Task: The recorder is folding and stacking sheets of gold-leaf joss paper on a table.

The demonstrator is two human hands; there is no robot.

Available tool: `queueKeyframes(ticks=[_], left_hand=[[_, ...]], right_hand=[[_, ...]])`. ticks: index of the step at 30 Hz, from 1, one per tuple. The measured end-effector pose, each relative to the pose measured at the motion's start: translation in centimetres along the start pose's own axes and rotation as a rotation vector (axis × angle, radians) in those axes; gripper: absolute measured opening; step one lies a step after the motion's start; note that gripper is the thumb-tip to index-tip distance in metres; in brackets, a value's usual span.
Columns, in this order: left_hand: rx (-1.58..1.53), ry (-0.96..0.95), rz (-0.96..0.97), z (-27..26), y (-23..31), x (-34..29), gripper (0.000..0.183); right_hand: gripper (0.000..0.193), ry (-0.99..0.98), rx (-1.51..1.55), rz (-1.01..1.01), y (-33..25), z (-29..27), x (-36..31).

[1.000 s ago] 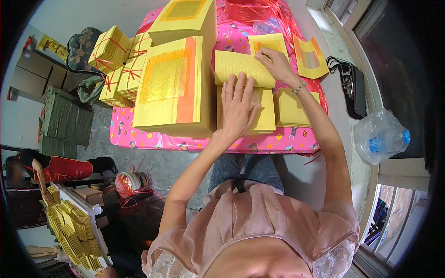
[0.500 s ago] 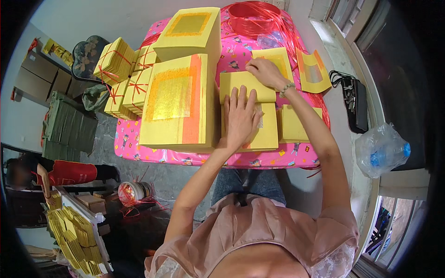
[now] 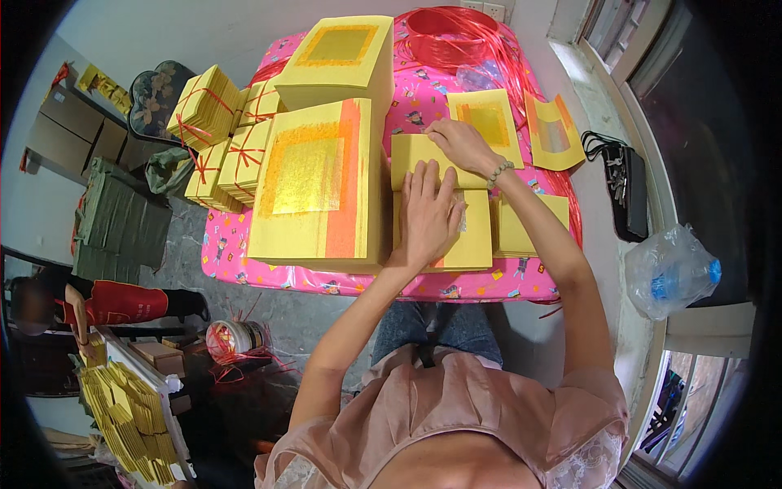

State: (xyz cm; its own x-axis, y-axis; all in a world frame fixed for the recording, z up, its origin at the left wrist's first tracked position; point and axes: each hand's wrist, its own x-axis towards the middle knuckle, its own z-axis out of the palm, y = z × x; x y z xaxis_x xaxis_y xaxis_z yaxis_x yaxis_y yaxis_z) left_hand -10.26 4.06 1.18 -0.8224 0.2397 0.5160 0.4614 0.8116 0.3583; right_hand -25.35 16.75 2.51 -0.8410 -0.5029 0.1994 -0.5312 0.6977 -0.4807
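A folded sheet of yellow paper (image 3: 410, 155) lies across the far part of a low stack of yellow paper (image 3: 476, 236) on the table. My left hand (image 3: 428, 216) rests flat over the sheet's near edge and the stack, fingers stretched out. At the sheet's far edge, my right hand (image 3: 464, 147) bends its fingers together against the paper; the fingertips are partly hidden. A bead bracelet circles that wrist. Just left stands a tall stack of yellow paper (image 3: 301, 175) with a gold square and an orange strip. A smaller yellow pile (image 3: 533, 224) lies under my right forearm.
Behind stands another tall paper stack (image 3: 342, 45). Red-tied bundles (image 3: 244, 155) fill the table's left side. Red plastic strands (image 3: 456, 41) lie coiled at the back. A black pouch (image 3: 623, 191) and a plastic bag (image 3: 672, 273) are on the right ledge. A person (image 3: 106, 301) works at lower left.
The view has shifted slightly. My right hand has slid a little left along the folded sheet's far edge; my left hand stays flat on the paper.
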Motion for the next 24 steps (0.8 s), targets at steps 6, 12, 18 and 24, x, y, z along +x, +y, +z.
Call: queueKeyframes(ticks=[6, 12, 18, 24], left_hand=[[-0.037, 0.013, 0.015, 0.23, -0.22, -0.09, 0.052], [-0.035, -0.005, 0.006, 0.18, -0.15, -0.11, 0.051], [-0.016, -0.011, 0.002, 0.20, -0.32, -0.18, 0.050], [-0.019, -0.006, 0.004, 0.11, -0.21, -0.27, 0.051]], right_hand=[[0.028, 0.039, 0.028, -0.004, 0.13, 0.06, -0.26], [0.027, 0.031, 0.010, -0.009, 0.09, 0.19, -0.35], [0.026, 0.027, 0.026, -0.036, 0.00, 0.43, -0.34], [0.026, -0.002, -0.001, -0.006, -0.25, 0.33, -0.28]])
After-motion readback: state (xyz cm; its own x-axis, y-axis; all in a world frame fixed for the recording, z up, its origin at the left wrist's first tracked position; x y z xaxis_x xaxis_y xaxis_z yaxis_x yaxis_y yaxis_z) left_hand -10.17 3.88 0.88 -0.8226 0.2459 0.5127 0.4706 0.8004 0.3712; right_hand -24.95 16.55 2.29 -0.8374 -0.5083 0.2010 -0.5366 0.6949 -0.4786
